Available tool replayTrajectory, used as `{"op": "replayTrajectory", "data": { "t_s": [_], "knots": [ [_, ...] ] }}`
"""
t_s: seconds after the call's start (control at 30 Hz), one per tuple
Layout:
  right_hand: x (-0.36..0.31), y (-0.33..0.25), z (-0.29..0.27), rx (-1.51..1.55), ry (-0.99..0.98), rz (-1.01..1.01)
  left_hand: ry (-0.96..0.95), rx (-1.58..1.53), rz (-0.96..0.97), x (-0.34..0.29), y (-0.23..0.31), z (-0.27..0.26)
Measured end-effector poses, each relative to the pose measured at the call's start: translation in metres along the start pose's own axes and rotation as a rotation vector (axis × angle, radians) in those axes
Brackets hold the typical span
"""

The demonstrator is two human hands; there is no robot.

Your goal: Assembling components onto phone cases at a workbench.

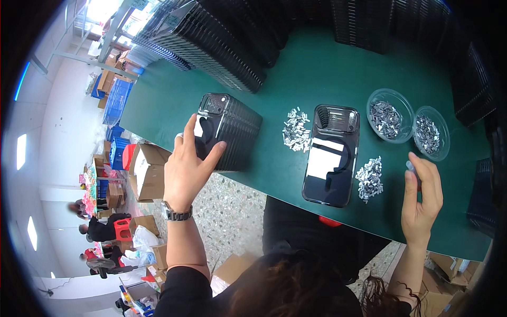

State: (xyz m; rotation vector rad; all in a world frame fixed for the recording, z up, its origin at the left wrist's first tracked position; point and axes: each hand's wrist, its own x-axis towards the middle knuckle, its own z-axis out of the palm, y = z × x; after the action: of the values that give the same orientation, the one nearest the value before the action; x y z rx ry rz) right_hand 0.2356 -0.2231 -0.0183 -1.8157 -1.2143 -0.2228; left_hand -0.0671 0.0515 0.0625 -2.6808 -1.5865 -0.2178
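On the left, clear, dark-edged phone cases are piled in a leaning stack (242, 129). My left hand (185, 164) spans the top phone case (213, 104), thumb at its right edge and fingers along the left. Another phone case (330, 164) lies flat in the middle, with a dark face and bright reflections. Small silvery pieces form a pile (297, 130) on its left and another pile (369, 178) on its right. My right hand (422, 198), beyond the right pile, pinches a small pale translucent thing (410, 166) whose kind I cannot make out.
Two clear round tubs, one larger (391, 136) and one smaller (431, 154), hold more silvery pieces. Tall stacks of cases (211, 47) line the back and right of the green table (306, 68). An open cardboard box (150, 174) stands left of it; several people are farther off.
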Motion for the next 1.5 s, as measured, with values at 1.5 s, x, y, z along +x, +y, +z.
{"op": "replayTrajectory", "data": {
  "t_s": [1.5],
  "knots": [
    [0.067,-0.044,0.011,0.189,-0.229,-0.028,-0.194,-0.759,0.316,-0.02,0.084,0.032]
  ]
}}
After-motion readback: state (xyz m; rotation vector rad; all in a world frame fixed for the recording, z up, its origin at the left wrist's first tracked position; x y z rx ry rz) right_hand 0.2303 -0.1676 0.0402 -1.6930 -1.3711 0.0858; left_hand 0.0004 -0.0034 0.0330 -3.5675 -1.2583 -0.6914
